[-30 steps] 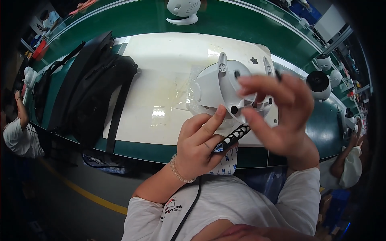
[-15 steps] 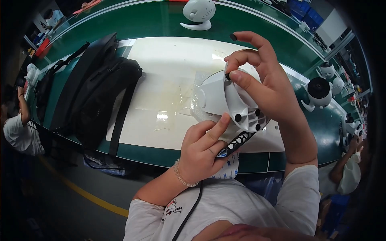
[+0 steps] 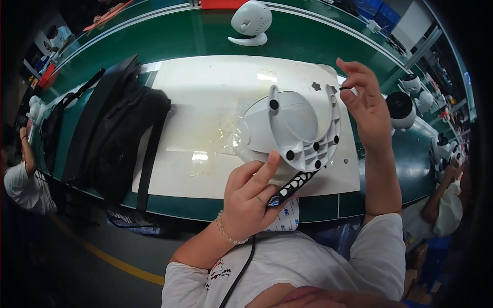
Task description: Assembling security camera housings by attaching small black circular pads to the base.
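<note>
Upon the green bench [image 3: 418,161], a white board [image 3: 187,128] carries the white device [image 3: 287,129] toward three o'clock, underside up, apparently for access. My left hand [image 3: 250,191], fingers curled, clasps the black strip [image 3: 295,185], presumably for convenience; my right hand [image 3: 367,104] pinches a black pad [image 3: 345,89], fingertips nearly meeting, at the device's two o'clock.

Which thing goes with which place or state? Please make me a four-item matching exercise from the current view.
1. Black bag
2. Right hand
3. Near white unit
4. Left hand

A. Holding a black strip
B. Underside showing, with round black pads
C. At the left end of the pale board
D. Pinching a small dark piece

Pairs: 1-C, 2-D, 3-B, 4-A
</note>
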`<state>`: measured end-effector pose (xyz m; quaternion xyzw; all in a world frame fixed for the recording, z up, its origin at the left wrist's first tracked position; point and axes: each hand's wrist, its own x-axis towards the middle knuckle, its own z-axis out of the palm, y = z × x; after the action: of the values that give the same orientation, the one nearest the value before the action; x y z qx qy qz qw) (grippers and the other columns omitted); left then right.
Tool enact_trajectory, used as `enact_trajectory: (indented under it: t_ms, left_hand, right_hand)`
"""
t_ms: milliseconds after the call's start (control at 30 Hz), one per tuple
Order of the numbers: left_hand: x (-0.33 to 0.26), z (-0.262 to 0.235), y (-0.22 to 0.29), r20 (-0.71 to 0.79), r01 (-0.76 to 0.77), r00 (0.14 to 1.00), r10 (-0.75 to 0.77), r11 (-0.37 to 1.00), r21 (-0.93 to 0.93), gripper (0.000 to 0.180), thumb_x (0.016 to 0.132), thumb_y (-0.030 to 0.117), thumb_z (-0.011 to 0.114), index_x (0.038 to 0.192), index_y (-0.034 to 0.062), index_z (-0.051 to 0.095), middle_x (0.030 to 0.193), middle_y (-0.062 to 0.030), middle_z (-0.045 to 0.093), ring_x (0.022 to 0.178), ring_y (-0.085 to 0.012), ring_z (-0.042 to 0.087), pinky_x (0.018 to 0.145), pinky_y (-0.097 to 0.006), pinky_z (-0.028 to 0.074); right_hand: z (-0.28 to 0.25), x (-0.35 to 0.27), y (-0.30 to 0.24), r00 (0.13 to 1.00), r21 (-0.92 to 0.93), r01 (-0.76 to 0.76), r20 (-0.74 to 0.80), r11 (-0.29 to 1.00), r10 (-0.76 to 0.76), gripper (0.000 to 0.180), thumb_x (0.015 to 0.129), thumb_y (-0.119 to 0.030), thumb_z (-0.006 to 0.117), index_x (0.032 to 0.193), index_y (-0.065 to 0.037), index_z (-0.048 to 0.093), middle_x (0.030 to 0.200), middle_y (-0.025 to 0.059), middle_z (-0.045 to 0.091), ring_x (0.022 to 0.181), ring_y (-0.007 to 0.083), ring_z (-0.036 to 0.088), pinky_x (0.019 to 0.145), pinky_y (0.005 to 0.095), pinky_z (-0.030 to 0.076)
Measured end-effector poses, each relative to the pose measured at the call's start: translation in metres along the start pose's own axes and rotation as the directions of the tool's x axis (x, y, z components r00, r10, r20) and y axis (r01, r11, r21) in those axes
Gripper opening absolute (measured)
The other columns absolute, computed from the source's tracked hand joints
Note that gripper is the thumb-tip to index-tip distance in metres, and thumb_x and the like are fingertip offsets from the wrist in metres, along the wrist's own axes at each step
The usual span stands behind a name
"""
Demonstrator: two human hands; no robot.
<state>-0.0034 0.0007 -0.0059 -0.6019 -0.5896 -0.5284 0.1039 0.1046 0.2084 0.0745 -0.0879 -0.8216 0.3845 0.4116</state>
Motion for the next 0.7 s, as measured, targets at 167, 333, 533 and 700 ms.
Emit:
enact_trajectory:
  t_ms: [167, 333, 533, 700]
  left_hand:
    - [-0.002, 0.0, -0.001, -0.005, -0.012, 1.0, 0.012, 0.999, 0.034, 0.024, 0.056, 0.014, 0.074, 0.063, -0.0006, 0.056, 0.125, -0.0143, 0.047, 0.084, -0.0248, 0.053, 0.072, -0.031, 0.042]
    - [-0.003, 0.003, -0.001, 0.008, 0.001, 1.0, -0.002, 0.998, 0.065, 0.023, 0.056, 0.014, 0.075, 0.064, -0.0007, 0.058, 0.126, -0.0147, 0.047, 0.085, -0.0248, 0.053, 0.072, -0.031, 0.042]
    - [-0.004, 0.002, 0.001, 0.033, 0.004, 0.999, -0.007, 0.995, 0.098, 0.023, 0.057, 0.015, 0.075, 0.063, -0.0006, 0.059, 0.126, -0.0154, 0.046, 0.086, -0.0254, 0.052, 0.073, -0.03, 0.042]
    - [-0.004, 0.003, 0.001, 0.038, 0.003, 0.999, -0.008, 0.992, 0.123, 0.022, 0.058, 0.015, 0.075, 0.064, -0.0001, 0.06, 0.126, -0.016, 0.046, 0.088, -0.0258, 0.051, 0.074, -0.03, 0.043]
  right_hand:
    - [-0.007, -0.006, 0.008, 0.954, 0.157, -0.292, 0.119, 0.944, 0.275, 0.011, 0.083, -0.015, 0.054, 0.089, -0.006, 0.057, 0.122, 0.0085, 0.044, 0.113, 0.0187, 0.04, 0.096, 0.0323, 0.029]
    - [0.003, -0.014, 0.016, 0.987, -0.004, -0.158, 0.031, 0.987, 0.158, 0.01, 0.081, -0.015, 0.058, 0.087, -0.007, 0.06, 0.119, 0.0085, 0.047, 0.114, 0.0209, 0.041, 0.096, 0.0342, 0.029]
    - [0.002, -0.02, 0.014, 0.989, -0.408, 0.126, -0.02, 0.904, -0.146, 0.013, 0.079, -0.015, 0.059, 0.09, -0.009, 0.063, 0.111, 0.0067, 0.054, 0.11, 0.0256, 0.046, 0.093, 0.0367, 0.031]
    - [-0.012, -0.019, 0.0, 0.909, -0.733, 0.404, 0.256, 0.547, -0.329, 0.022, 0.081, -0.026, 0.057, 0.096, -0.011, 0.064, 0.111, 0.0041, 0.056, 0.109, 0.0237, 0.047, 0.087, 0.0353, 0.035]
